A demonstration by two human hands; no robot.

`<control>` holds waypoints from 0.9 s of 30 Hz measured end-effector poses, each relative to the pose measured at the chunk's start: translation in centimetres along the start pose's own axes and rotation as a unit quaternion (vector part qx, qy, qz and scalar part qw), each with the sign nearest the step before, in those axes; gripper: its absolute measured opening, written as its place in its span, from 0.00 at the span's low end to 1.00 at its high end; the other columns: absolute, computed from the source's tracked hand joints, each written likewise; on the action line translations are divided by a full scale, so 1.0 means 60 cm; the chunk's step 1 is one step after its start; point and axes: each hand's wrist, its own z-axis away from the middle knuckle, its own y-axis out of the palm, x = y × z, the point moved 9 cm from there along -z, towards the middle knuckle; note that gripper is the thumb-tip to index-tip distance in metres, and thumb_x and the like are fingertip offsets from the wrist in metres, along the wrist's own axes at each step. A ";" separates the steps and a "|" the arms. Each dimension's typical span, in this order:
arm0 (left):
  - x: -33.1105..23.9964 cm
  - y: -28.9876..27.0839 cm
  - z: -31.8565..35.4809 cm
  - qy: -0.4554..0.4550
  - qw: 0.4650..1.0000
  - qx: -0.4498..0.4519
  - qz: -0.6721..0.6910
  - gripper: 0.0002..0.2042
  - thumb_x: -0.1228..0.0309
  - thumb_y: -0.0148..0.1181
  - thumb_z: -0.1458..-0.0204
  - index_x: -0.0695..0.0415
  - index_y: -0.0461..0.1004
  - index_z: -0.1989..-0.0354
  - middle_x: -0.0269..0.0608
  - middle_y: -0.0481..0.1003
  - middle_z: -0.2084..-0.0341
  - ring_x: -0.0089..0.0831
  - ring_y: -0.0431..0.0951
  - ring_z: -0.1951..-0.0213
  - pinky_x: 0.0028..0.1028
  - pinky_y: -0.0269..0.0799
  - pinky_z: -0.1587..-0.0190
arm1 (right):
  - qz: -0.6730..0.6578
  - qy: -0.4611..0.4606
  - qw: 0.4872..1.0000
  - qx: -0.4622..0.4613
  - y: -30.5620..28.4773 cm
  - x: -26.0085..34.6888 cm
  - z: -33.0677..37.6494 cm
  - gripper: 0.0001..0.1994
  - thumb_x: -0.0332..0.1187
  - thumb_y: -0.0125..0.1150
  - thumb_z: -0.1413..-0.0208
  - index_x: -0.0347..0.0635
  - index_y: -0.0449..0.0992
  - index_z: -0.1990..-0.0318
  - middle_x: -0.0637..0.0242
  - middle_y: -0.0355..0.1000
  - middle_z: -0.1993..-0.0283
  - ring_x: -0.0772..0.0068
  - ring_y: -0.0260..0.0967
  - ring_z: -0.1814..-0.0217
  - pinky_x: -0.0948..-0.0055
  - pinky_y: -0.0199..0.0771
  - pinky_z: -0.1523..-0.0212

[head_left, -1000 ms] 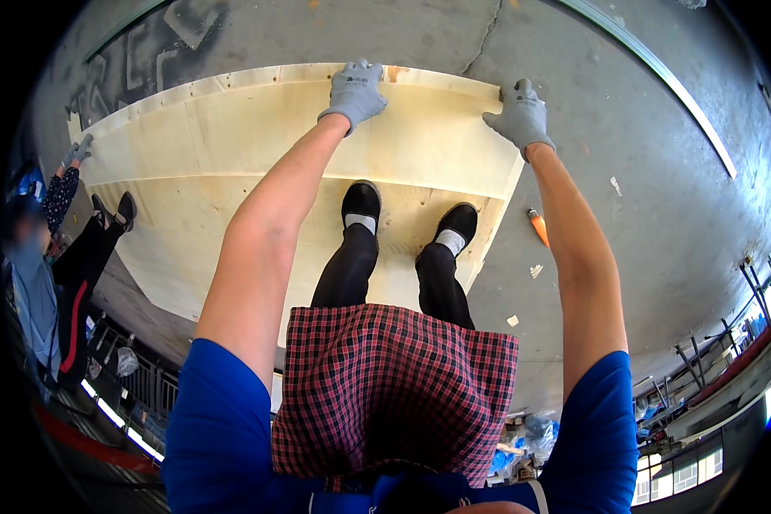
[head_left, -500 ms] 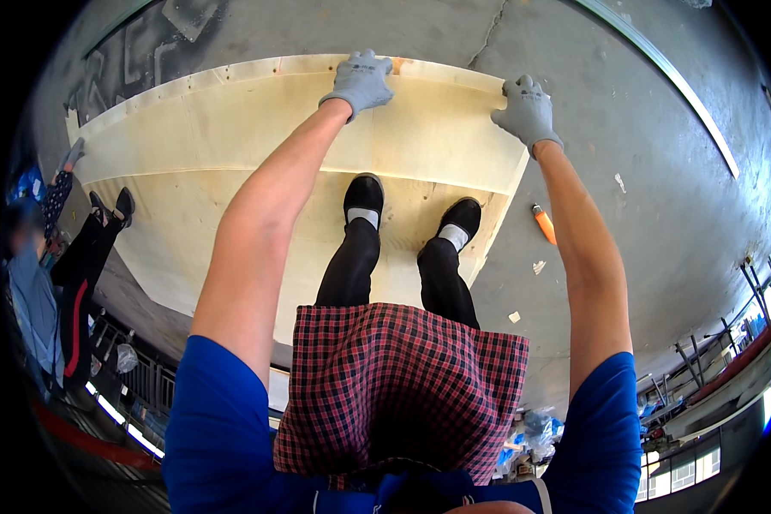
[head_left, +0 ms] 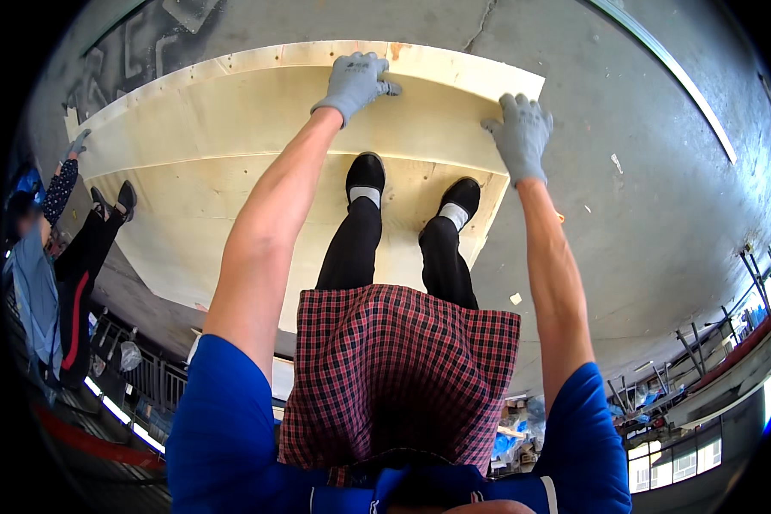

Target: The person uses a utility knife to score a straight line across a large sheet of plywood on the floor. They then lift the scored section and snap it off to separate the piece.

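Note:
A large pale plywood panel [head_left: 248, 111] with a light wooden strip [head_left: 441, 62] along its far edge stands or leans beyond my feet, which are on a pale wooden sheet [head_left: 223, 201]. My left hand [head_left: 354, 86], in a grey glove, touches the panel just below the strip, fingers forward and thumb stretched to the right. Near the panel's right end is my right hand [head_left: 522, 137], gloved alike, its fingers spread and reaching forward. Whether its fingertips press on the panel I cannot tell. Neither palm shows.
At the far left another person's gloved hand [head_left: 79, 142] touches the panel's left end. A long metal strip [head_left: 668, 73] lies on the grey floor [head_left: 651, 223] at right. Metal bars [head_left: 698, 349] stand at the lower right, and railings [head_left: 158, 377] at the lower left.
The panel's right corner has shifted right past my right hand, and more of the strip shows. My right hand has moved slightly nearer to me. My left thumb now sticks out further.

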 end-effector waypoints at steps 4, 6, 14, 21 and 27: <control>-0.011 -0.017 0.030 0.013 0.999 -0.010 0.042 0.25 0.43 0.59 0.52 0.55 0.77 0.62 0.43 0.75 0.62 0.41 0.74 0.56 0.38 0.66 0.52 | 0.013 0.018 1.000 0.002 -0.011 -0.003 0.031 0.17 0.43 0.69 0.58 0.51 0.75 0.60 0.68 0.72 0.61 0.62 0.68 0.54 0.59 0.60 0.53; 0.005 -0.013 0.006 0.042 0.996 -0.001 0.075 0.27 0.43 0.58 0.52 0.56 0.76 0.57 0.45 0.75 0.59 0.42 0.73 0.53 0.38 0.66 0.49 | 0.007 0.006 0.999 0.039 0.008 -0.022 0.003 0.18 0.43 0.70 0.58 0.50 0.75 0.59 0.67 0.72 0.61 0.62 0.68 0.54 0.59 0.60 0.53; 0.174 0.016 0.036 -0.041 0.995 0.075 0.050 0.28 0.44 0.58 0.50 0.58 0.74 0.54 0.50 0.77 0.60 0.47 0.74 0.53 0.38 0.68 0.50 | 0.049 -0.036 0.984 0.171 0.043 -0.015 -0.061 0.23 0.49 0.69 0.59 0.46 0.76 0.58 0.63 0.76 0.59 0.60 0.72 0.55 0.59 0.66 0.58; 0.156 -0.016 0.062 -0.034 0.997 0.002 0.073 0.19 0.51 0.61 0.51 0.56 0.74 0.65 0.46 0.77 0.67 0.44 0.74 0.58 0.39 0.68 0.54 | -0.052 -0.123 0.984 0.118 0.093 0.166 -0.103 0.18 0.45 0.67 0.56 0.45 0.76 0.61 0.58 0.77 0.65 0.55 0.75 0.59 0.58 0.69 0.60; 0.130 -0.057 0.110 -0.004 0.997 -0.063 0.046 0.16 0.53 0.63 0.53 0.54 0.73 0.71 0.41 0.76 0.71 0.42 0.74 0.60 0.38 0.67 0.56 | -0.059 -0.105 0.993 0.020 0.037 0.180 0.004 0.14 0.42 0.65 0.52 0.47 0.72 0.63 0.63 0.75 0.65 0.60 0.72 0.58 0.60 0.63 0.55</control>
